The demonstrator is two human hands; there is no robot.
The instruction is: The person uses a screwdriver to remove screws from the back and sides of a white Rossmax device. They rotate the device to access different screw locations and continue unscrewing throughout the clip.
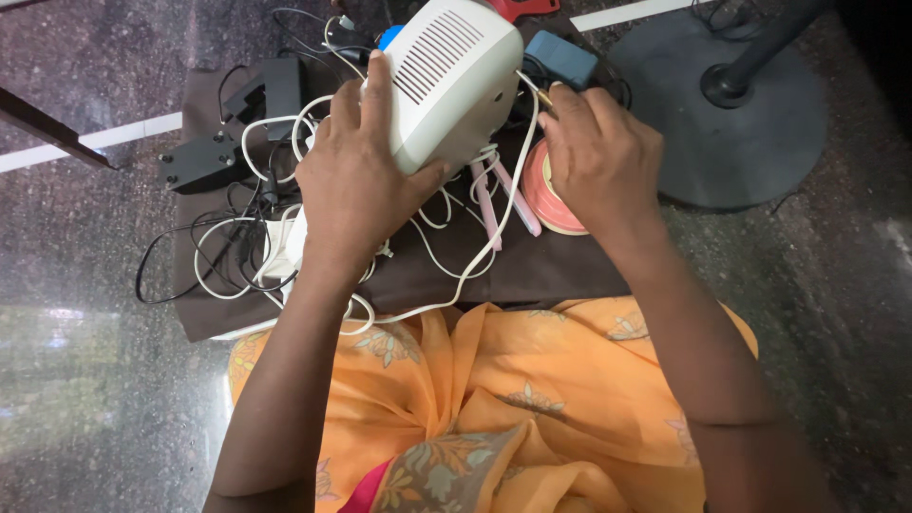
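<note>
My left hand (356,176) grips a white plastic appliance housing (451,76) with vent slots, holding it tilted above a brown cloth (532,271). My right hand (598,157) is closed on a thin tool (535,87) whose tip touches the right side of the housing. A white cord (494,237) runs from the housing down across the cloth. Under my right hand lies a pink roll of tape (546,204), with pink tweezers (499,199) beside it.
Black adapters (204,157) and tangled black and white cables (228,247) lie on the left of the cloth. A blue adapter (560,57) sits behind the housing. A round dark fan base (750,123) stands at the right on the stone floor. Orange fabric (494,389) covers my lap.
</note>
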